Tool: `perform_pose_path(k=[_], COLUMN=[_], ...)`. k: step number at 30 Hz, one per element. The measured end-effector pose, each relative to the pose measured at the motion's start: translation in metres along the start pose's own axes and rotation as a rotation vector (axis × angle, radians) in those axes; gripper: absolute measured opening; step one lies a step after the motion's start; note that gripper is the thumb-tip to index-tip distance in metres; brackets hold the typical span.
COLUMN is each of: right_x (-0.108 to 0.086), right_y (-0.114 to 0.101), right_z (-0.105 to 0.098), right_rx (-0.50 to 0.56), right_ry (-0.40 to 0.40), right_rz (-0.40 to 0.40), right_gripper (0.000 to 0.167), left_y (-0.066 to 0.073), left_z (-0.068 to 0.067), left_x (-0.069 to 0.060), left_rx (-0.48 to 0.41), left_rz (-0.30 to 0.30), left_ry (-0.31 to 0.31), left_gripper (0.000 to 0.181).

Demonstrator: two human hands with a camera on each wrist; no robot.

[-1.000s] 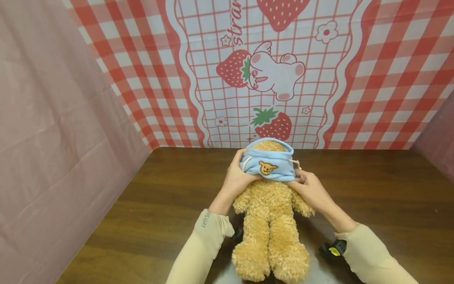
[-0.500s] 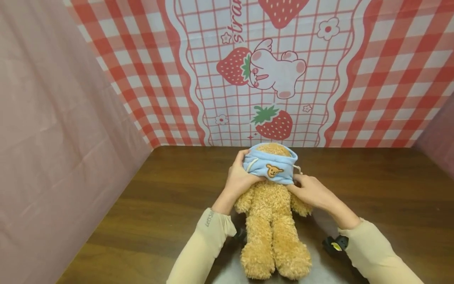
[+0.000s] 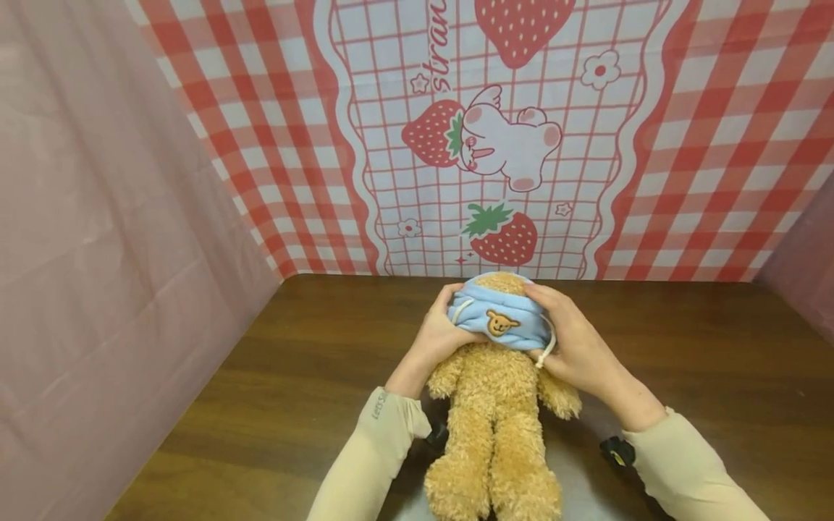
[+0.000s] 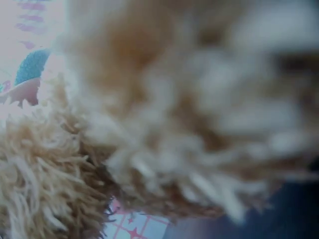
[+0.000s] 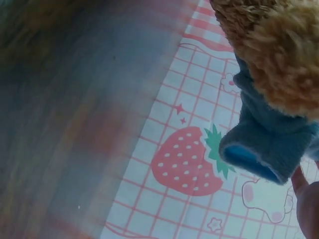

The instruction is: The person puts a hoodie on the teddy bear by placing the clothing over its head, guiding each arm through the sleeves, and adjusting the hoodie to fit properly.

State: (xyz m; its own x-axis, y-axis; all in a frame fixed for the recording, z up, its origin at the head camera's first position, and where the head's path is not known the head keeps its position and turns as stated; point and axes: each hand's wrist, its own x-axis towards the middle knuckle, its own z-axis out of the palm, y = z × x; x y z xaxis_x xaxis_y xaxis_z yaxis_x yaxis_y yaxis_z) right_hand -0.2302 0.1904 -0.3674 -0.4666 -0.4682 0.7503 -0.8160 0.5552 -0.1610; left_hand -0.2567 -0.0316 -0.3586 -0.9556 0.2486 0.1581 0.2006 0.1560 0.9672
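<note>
Backdrop (image 3: 691, 145): red-and-white check with strawberries, standing at 12 o'clock past the far table edge.
Table (image 3: 313, 354): dark wood grain; a pink curtain (image 3: 130, 217) hangs at 10 o'clock.
Plush bear (image 3: 496, 391): stretched out ahead of you, head toward 12, feet toward 6.
Blue garment (image 3: 504, 300): bunched in a band round the bear's head, over its face; crown fur shows at the far rim, the body is bare below the hem.
Left grip: your left hand (image 3: 435, 340) holds the garment's 9 o'clock side, thumb at the lower hem.
Right grip: your right hand (image 3: 578, 347) holds the 3 o'clock side, fingers at the upper rim, thumb low.
Step, as judged: you are working the band over the widest part of the head.
Good handling: ease both sides equally, in small pulls; fur likely drags, so spread the hem and keep the dog-like patch (image 3: 500, 323) centred.
White cord (image 3: 553, 340): loops by your right thumb; keep it from being pinched.
Loose sleeve (image 5: 264, 144): hangs free in the right-wrist view; don't let it fold under.
Bear's arms: at 8 and 4 o'clock, near your wrists; mind snagging.
Black wrist device (image 3: 617, 451): 4 o'clock, by your right cuff.
Unseen: left-wrist view is mostly blurred fur.
</note>
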Motion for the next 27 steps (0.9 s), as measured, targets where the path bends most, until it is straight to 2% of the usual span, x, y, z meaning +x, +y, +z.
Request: perform_pose_path(k=[3, 6, 11, 13, 17, 21, 24, 27], right_x=[-0.003, -0.004, -0.006, -0.006, -0.005, -0.007, -0.009, -0.009], right_y=[-0.003, -0.005, -0.005, -0.004, -0.004, -0.003, -0.003, -0.002], right_z=[0.000, 0.000, 0.000, -0.001, -0.002, -0.002, -0.001, -0.004], right_rx=[-0.057, -0.094, -0.073, -0.054, -0.019, -0.033, -0.025, 0.058], right_ry=[0.030, 0.060, 0.053, 0.046, 0.045, 0.018, 0.017, 0.066], right_rz=[0.100, 0.197, 0.311, 0.341, 0.364, 0.367, 0.391, 0.436], right_gripper=[0.081, 0.089, 0.083, 0.083, 0.081, 0.072, 0.067, 0.062], left_y=[0.003, 0.015, 0.035, 0.034, 0.021, 0.013, 0.012, 0.013], left_z=[0.001, 0.001, 0.002, 0.002, 0.004, 0.006, 0.008, 0.008], left_x=[-0.002, -0.010, -0.022, -0.022, -0.015, -0.012, -0.012, -0.011], left_rx=[-0.028, -0.009, 0.066, 0.048, -0.014, -0.013, -0.028, -0.050], left_rz=[0.018, 0.053, 0.119, 0.141, 0.201, 0.256, 0.256, 0.217], left_ry=[-0.024, -0.020, -0.005, -0.015, -0.045, -0.082, -0.099, -0.117], left_gripper=[0.077, 0.076, 0.072, 0.071, 0.071, 0.071, 0.071, 0.072])
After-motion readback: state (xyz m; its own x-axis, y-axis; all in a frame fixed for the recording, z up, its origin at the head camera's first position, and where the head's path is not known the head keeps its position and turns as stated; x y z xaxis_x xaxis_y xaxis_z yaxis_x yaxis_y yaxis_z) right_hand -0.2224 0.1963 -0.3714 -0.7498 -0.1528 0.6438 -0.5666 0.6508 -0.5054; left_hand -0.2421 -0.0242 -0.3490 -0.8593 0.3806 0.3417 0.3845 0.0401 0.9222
